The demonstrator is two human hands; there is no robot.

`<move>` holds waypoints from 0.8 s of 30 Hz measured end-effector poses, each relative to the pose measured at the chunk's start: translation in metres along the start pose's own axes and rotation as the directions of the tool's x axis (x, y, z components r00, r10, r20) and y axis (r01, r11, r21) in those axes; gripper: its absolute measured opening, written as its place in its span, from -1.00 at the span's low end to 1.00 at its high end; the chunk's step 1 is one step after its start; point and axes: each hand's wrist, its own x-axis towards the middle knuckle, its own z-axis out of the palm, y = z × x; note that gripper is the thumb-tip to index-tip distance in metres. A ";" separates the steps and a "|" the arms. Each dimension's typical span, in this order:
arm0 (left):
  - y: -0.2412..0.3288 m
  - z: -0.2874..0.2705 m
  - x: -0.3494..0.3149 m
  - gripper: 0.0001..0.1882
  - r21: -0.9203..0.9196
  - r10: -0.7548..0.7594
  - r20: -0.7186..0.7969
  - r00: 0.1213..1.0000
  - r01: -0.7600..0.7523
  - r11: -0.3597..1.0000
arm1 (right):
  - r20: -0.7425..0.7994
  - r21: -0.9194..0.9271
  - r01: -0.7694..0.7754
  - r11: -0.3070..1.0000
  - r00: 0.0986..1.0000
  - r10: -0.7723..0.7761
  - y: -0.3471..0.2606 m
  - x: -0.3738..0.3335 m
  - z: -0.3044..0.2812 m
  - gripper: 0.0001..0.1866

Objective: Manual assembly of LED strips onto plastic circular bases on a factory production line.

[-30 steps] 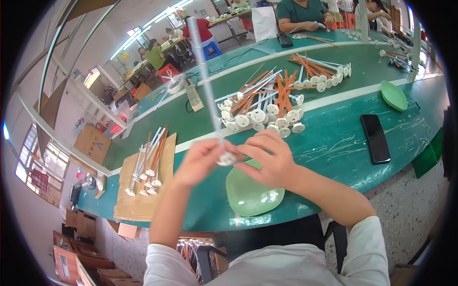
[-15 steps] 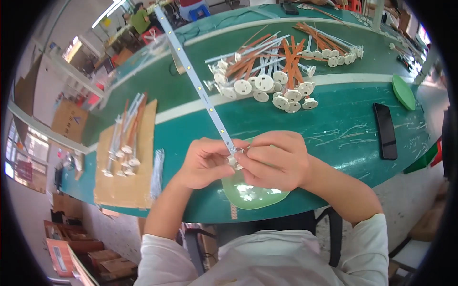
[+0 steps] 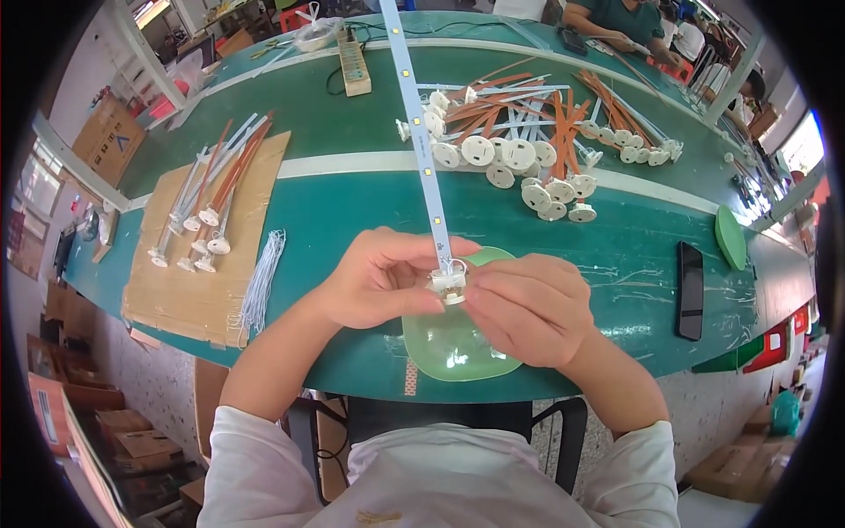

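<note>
Between my hands an LED strip (image 3: pixel 422 150) stands up, tilted slightly left, with its lower end in a small white plastic base (image 3: pixel 448 285). A thin white wire loops at the joint. My left hand (image 3: pixel 374 280) is closed round the strip's lower end and the base, fingers behind and thumb at the left side. My right hand (image 3: pixel 539 308) pinches the base's right edge; whether a wire is also between its fingertips is hidden. Just below both hands sits a glossy green tray (image 3: pixel 466 359), partly covered by them.
Many LED strips with round white bases (image 3: pixel 518 156) lie heaped beyond my hands. More strips (image 3: pixel 216 198) rest on cardboard (image 3: pixel 145 295) at the left, beside a bundle of white wires (image 3: pixel 262 286). A black phone (image 3: pixel 690 290) and green dish (image 3: pixel 730 238) are at right. A power strip (image 3: pixel 354 66) is behind.
The view has shifted. The LED strip now stands more upright. My right fingers have moved from the front of the joint to the base's right side, leaving the base more visible.
</note>
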 end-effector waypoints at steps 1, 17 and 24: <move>0.001 0.000 0.000 -0.45 0.006 0.028 0.007 1.000 -0.028 1.000 | -0.018 -0.002 0.004 1.000 1.000 -0.004 0.000 0.000 0.002 -0.74; 0.005 0.003 0.003 -0.47 0.060 -0.033 -0.098 0.995 0.039 0.997 | 0.129 0.293 -0.652 0.700 0.752 0.646 -0.005 0.002 0.011 -0.68; -0.003 0.004 0.003 -0.46 0.278 0.088 -0.013 0.996 -0.080 0.957 | 0.141 0.237 -0.608 0.758 0.794 0.592 -0.005 -0.003 0.010 -0.69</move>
